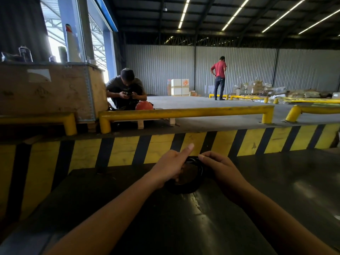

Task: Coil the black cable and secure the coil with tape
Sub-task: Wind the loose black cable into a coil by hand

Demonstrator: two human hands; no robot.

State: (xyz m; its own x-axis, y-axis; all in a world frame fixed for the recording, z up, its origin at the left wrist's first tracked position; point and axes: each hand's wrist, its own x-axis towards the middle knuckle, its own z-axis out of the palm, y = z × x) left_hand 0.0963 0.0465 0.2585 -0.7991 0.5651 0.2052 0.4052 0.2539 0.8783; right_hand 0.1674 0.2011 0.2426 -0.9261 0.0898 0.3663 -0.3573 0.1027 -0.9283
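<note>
A black cable point(195, 183) wound into a small round coil sits between my two hands, just above a dark metal surface point(276, 181). My left hand point(171, 168) grips the coil's left side, with its index finger stretched straight forward. At the coil's top right, my right hand point(219, 166) has its fingertips pinched on the strands. The hands hide most of the coil. Any tape on the coil is too dark to tell apart.
A yellow-and-black striped barrier point(165, 146) rises right behind my hands, with yellow guard rails point(184, 112) beyond it. A wooden crate point(47, 89) stands at left. One person point(127, 89) crouches behind the rail; another person point(219, 78) in red stands far off.
</note>
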